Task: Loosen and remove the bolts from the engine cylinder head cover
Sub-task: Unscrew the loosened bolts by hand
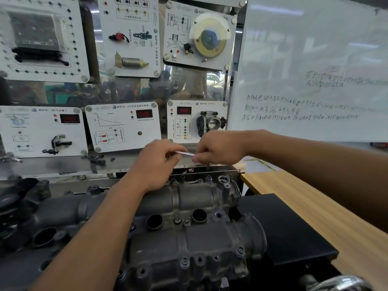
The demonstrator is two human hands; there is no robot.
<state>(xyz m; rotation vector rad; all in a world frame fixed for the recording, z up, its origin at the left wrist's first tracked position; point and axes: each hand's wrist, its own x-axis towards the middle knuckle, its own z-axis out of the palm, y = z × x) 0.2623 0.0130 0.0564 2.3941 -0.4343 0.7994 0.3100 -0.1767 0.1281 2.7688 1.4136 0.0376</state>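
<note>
nearest, the grey engine cylinder head cover (189,238) is seen beside a wooden counter (315,206), with bolts (184,261) seated along its near edge. beyond, over the far edge, a slim metal tool (184,153) is gripped by the left hand (155,162) and right hand (218,150). most of the removal appears left to do.

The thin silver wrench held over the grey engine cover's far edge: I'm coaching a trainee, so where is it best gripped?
Probably by its horizontal silver bar, from above: the right hand over the upright dark shaft steadies it, the left hand pinching the bar's free end gets leverage.
</note>
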